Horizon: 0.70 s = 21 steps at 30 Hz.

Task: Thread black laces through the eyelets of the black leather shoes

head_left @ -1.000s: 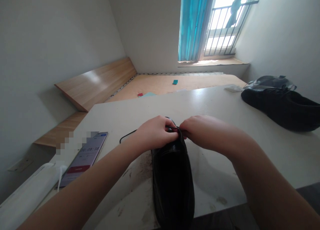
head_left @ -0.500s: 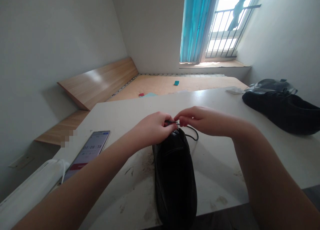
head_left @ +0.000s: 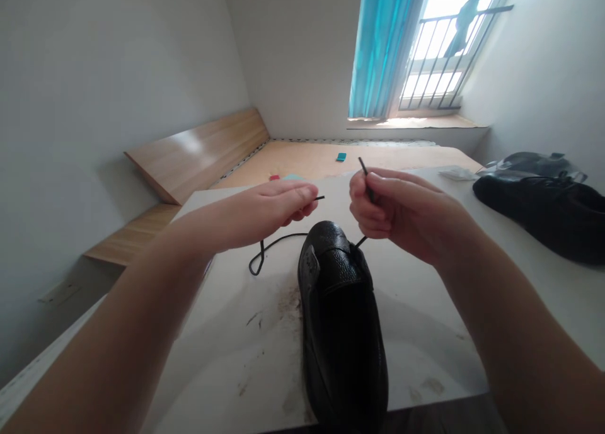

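Note:
A black leather shoe (head_left: pixel 338 270) stands on the white table with its toe pointing away from me. My left hand (head_left: pixel 288 204), left of the toe and above it, pinches one end of a black shoelace (head_left: pixel 283 235); the tip pokes out past the fingers. That length loops over the table and runs to the shoe's left side. To the right, my right hand (head_left: pixel 385 201) is closed round the lace's other end, whose tip points up above the thumb. From beneath this hand the lace drops to the shoe's right eyelet side.
A second black shoe (head_left: pixel 543 217) lies at the right, with a clear plastic bag (head_left: pixel 539 165) behind it. Dark smudges mark the white table (head_left: pixel 227 333) left of the near shoe. Beyond is a wooden bed board (head_left: pixel 312 155) with a small teal piece (head_left: pixel 341 157).
My hands have come apart from over the toe and risen, each now holding one lace end. The shoe's toe and tongue are uncovered. The phone at the left is no longer visible.

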Tool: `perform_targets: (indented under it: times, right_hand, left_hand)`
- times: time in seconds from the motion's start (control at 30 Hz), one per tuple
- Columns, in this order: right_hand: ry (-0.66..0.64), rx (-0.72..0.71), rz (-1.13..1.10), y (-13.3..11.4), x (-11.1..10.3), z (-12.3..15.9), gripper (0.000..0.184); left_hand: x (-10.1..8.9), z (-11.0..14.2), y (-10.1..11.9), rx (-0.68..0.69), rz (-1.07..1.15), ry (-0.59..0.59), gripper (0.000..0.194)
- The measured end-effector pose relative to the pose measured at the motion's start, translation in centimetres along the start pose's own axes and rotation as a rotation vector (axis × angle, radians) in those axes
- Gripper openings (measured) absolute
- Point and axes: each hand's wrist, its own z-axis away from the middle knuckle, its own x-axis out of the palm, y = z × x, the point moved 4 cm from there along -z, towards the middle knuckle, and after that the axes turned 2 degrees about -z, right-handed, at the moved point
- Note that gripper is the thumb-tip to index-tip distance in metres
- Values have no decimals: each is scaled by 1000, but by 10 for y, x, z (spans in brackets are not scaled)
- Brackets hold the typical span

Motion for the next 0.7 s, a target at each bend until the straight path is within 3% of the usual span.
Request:
perform_targets:
  times: [0.1,0.2,0.27,0.43,0.7]
  right_hand:
    - [87,34,358,6,-2,-1,23]
    - [93,138,819,18,9,-3,24]
    - [91,198,1006,25,18,-3,29]
    - [35,356,1085,37,22,-2,34]
    - [-65,365,1148,39,15,-2,26]
  left_hand:
    - [-1,3,-4,-83,-174,-167,37]
    - [4,5,-8,-203,-360,-357,33]
    - [10,4,-10,-240,-446,-406,32]
    - [28,-3,-13,-211,-471,-450,24]
    - [33,-5,-15,-215,-444,-424,18]
